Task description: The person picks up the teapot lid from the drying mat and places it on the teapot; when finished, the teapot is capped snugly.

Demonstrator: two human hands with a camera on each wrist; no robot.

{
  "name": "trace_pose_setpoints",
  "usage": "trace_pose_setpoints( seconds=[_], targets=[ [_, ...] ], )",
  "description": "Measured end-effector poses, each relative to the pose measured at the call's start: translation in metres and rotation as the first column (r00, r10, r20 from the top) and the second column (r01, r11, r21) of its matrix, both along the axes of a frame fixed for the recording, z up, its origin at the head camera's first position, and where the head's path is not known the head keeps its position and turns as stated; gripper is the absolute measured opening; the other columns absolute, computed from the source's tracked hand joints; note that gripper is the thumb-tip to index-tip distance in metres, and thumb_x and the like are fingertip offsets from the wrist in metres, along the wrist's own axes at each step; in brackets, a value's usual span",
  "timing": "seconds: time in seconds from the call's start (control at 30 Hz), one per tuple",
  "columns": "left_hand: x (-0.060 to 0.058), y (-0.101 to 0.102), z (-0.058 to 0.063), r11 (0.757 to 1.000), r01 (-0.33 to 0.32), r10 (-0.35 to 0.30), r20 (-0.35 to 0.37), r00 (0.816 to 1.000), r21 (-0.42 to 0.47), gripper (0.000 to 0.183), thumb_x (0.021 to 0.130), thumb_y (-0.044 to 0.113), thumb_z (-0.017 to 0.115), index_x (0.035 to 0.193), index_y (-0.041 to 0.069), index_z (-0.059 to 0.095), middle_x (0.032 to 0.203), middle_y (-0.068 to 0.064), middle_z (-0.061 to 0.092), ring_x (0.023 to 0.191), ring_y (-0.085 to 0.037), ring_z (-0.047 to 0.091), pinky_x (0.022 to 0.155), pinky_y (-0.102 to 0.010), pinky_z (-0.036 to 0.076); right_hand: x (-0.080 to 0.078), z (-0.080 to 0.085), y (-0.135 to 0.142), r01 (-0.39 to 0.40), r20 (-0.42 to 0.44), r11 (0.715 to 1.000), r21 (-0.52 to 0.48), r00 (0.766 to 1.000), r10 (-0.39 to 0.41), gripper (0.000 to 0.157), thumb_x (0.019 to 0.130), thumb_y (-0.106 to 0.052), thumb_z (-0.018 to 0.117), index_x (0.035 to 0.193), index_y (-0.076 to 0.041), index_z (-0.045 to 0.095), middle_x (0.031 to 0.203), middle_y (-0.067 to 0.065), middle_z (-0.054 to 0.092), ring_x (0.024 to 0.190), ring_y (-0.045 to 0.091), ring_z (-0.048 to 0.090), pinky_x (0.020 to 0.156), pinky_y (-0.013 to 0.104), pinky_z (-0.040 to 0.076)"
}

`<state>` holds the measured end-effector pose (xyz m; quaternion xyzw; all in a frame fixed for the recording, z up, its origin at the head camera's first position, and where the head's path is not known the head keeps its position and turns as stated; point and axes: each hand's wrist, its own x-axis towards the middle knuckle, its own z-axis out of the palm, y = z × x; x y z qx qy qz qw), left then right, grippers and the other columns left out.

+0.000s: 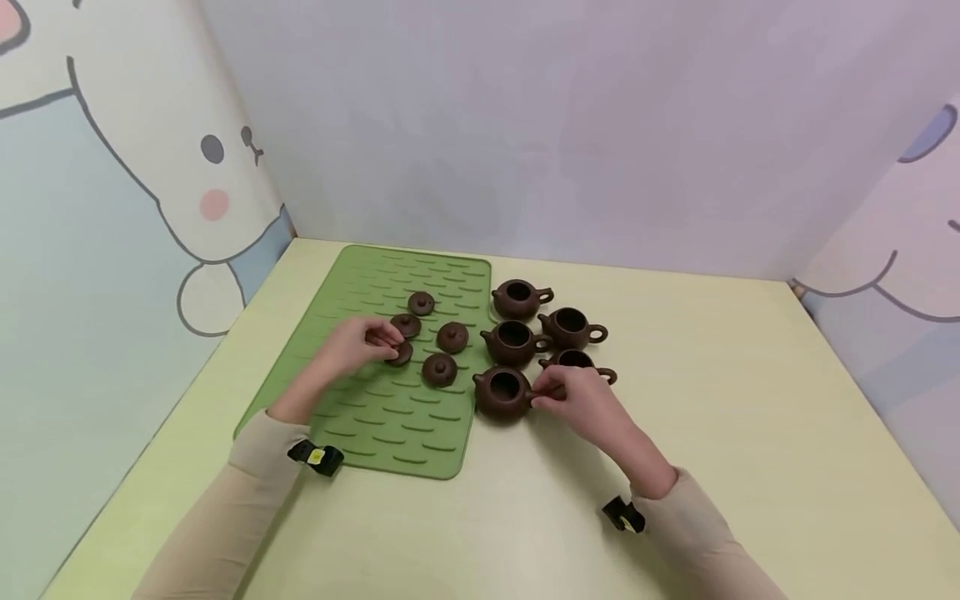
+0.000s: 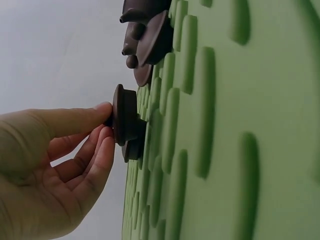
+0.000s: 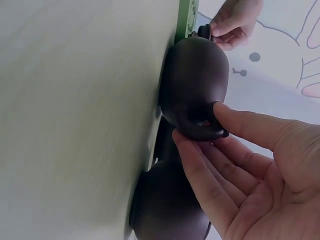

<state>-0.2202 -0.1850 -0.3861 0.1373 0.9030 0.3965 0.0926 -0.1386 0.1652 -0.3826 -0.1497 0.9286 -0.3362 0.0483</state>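
Thumb and fingertips of my left hand (image 1: 351, 346) pinch a small dark brown teapot lid (image 2: 119, 116) by its knob, close over the green mat (image 1: 375, 421). Its inner flange faces the mat in the left wrist view. Four-sided around it on the mat lie several similar lids, among them one lid (image 1: 439, 370) to its right and another lid (image 1: 406, 325) just behind. My right hand (image 1: 588, 402) holds the loop handle (image 3: 197, 132) of the nearest lidless brown teapot (image 1: 492, 407) between thumb and fingers. That teapot stands upright beside the mat's right edge, spout to the left.
Several more open teapots cluster behind, including one teapot (image 1: 511, 354) right behind the held one and another teapot (image 1: 570, 329) farther right. The pale yellow table (image 1: 720, 400) meets a plain wall (image 1: 540, 150) at the back; side walls carry cartoon drawings.
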Motion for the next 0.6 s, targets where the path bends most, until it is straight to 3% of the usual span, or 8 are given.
trace_pose_setpoints(
  seconds=[0.6],
  targets=[
    [0.001, 0.021, 0.018, 0.999, 0.050, -0.050, -0.026, 0.998, -0.017, 0.016, 0.090, 0.008, 0.073, 0.106, 0.005, 0.072, 0.103, -0.013, 0.072, 0.093, -0.022, 0.068, 0.082, -0.035, 0.057, 0.000, -0.002, -0.003, 0.039, -0.082, 0.999, 0.033, 0.996, -0.036, 0.006, 0.085, -0.010, 0.078, 0.088, -0.013, 0.074, 0.085, -0.001, 0.076, 0.077, 0.009, 0.070, 0.068, 0.023, 0.055]
  ],
)
